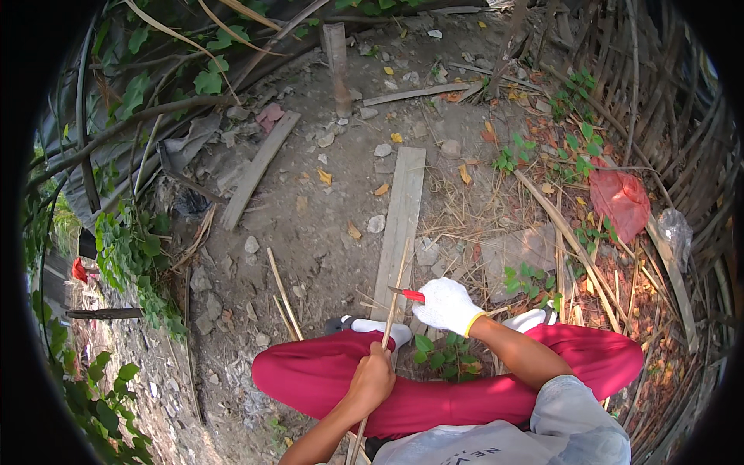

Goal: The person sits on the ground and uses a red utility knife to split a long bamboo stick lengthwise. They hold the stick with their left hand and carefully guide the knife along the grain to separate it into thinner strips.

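My bare left hand [373,380] is closed around a thin, pale strip of cane or bamboo [394,318], which slants up and away from my lap. My right hand [447,304], in a white knitted glove with a yellow cuff, grips the red handle of a small knife [414,295]. The knife's short dark blade points left and meets the strip above my left hand; whether it cuts in cannot be told. Below the hands are my crossed legs in dark red trousers [449,401]. Behind the strip's upper end lies a grey wooden plank [403,209].
Another plank [261,170] lies on the dirt at the left, near a short wooden post [337,70]. Several cut strips [284,294] rest beside my left knee. At the right are a red plastic bag [618,199], long split poles [573,244] and a stick fence [682,116].
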Tool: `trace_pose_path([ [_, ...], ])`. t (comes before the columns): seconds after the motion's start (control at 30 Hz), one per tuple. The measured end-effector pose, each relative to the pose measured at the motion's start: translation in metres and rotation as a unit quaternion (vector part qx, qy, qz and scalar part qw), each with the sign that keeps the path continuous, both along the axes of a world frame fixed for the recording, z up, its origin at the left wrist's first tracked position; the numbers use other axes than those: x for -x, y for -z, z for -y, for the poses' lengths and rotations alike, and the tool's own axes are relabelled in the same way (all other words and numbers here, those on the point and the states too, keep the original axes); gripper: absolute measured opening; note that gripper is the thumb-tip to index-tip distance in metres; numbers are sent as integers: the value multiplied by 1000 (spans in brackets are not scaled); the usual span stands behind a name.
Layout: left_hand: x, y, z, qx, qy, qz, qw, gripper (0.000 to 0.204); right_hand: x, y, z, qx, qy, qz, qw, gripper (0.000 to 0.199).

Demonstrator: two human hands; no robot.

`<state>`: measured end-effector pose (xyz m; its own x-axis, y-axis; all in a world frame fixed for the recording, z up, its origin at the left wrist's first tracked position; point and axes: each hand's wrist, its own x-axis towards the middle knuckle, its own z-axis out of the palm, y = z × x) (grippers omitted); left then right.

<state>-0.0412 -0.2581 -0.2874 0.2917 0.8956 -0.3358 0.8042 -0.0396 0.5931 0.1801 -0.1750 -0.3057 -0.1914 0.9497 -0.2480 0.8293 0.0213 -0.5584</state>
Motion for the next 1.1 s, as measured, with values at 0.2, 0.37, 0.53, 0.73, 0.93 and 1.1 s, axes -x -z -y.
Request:
trace_pose_path([
  [0.2,-15,2,5,-23,-17,-34,999,23,14,14,6,47,16,55,997,29],
  [0.37,-9,22,11,-5,-1,-37,999,24,9,55,-22,22,25,123,992,27],
  [0.53,0,14,14,90,5,-67,994,22,-21,75,-69,8,82,166,983,26],
  [0.73,4,-2,20,66,19,-25,997,23,-23,109,-104,33,102,237,966,26],
  [0.93,43,-41,36,129,-38,-43,990,28,-164,143,-71,38,220,267,937,33],
  [1.1,28,-12,-3,292,-115,250,916,22,-110,103,-50,80,152,41,984,50],
])
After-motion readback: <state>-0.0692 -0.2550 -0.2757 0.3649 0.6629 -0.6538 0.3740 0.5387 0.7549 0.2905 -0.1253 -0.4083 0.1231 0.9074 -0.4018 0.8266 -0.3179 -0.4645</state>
